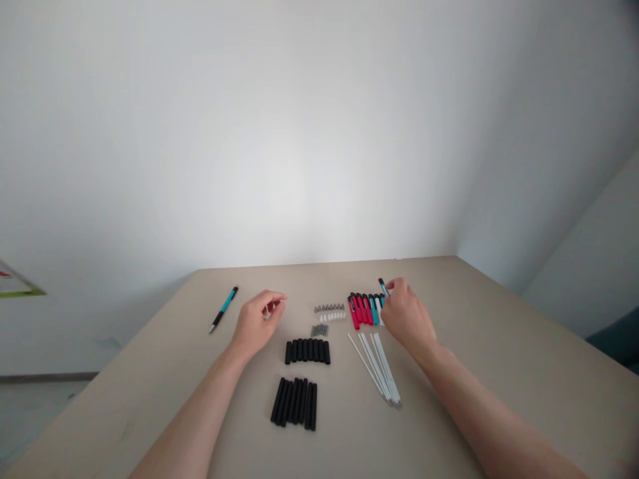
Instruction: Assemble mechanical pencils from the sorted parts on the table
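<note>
The grip of my right hand [405, 318] is closed on a slim teal plastic pen barrel [382, 286], pinched in the fingertips at the far right of the laid-out parts. Only its black-tipped end shows past my fingers. That end points far and slightly left, so the long axis runs near to far with a small lean to the left; the rest is hidden in the hand. The hand sits over the right end of a row of red and teal plastic pen barrels [363, 310]. These lie side by side on the beige table [499, 372], each lengthwise near to far.

My left hand [255, 324] is left of centre, fingers curled with the thumb close to the fingertips; I cannot tell whether that grip holds anything. Well to its left lies a whole teal and black pen [224, 309], slanted from near-left to far-right.

Between my hands I see a line of small grey metal tips [329, 307], and just near of it a line of small white plastic pieces [333, 317] and a cluster of grey springs [319, 330]. Nearer comes a row of short black sleeves [308, 350], and nearer still a row of longer black tubes [294, 402]. To their right, a bundle of thin white refill rods [378, 367] runs from far-left to near-right beside my right wrist.
</note>
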{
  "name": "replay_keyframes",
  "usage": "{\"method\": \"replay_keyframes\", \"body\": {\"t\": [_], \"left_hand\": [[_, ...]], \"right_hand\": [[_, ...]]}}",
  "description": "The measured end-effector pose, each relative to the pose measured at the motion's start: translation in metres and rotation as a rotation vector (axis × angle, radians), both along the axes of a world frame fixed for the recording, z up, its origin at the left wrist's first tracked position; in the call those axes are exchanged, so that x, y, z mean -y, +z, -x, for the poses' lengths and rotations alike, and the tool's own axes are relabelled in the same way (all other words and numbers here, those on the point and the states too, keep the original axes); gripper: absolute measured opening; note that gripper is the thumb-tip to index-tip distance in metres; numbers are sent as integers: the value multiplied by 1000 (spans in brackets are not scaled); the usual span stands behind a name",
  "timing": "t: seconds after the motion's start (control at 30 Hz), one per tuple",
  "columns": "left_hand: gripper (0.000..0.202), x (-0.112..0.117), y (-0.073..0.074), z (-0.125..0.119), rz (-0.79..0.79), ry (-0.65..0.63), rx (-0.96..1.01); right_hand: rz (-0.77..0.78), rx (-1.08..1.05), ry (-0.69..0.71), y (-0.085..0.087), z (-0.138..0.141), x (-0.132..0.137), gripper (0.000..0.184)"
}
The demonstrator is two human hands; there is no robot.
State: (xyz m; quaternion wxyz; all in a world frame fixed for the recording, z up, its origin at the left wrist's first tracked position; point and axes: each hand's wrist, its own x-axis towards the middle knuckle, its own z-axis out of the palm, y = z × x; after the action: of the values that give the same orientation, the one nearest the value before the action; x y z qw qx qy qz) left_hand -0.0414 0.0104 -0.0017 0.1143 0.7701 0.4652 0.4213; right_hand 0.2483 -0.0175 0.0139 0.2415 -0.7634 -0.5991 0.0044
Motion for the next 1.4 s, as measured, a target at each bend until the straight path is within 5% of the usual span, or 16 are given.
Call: {"method": "replay_keyframes", "body": {"t": [0.1, 0.2, 0.3, 0.67, 1.4], "left_hand": [[21, 7, 1, -10, 72, -79, 26], [36, 13, 2, -17, 145, -180, 48], [30, 18, 4, -21, 199, -259, 44], [14, 19, 6, -23, 148, -226, 25], [17, 21, 7, -22, 109, -194, 22]], "right_hand": [[-198, -187, 333, 2, 12, 5, 19], [-207, -262, 700, 0, 29, 13, 20], [-179, -302, 862, -2, 43, 21, 17], [-202, -285, 825, 0, 45, 23, 22], [-187, -254, 735, -4, 44, 16, 22]]}}
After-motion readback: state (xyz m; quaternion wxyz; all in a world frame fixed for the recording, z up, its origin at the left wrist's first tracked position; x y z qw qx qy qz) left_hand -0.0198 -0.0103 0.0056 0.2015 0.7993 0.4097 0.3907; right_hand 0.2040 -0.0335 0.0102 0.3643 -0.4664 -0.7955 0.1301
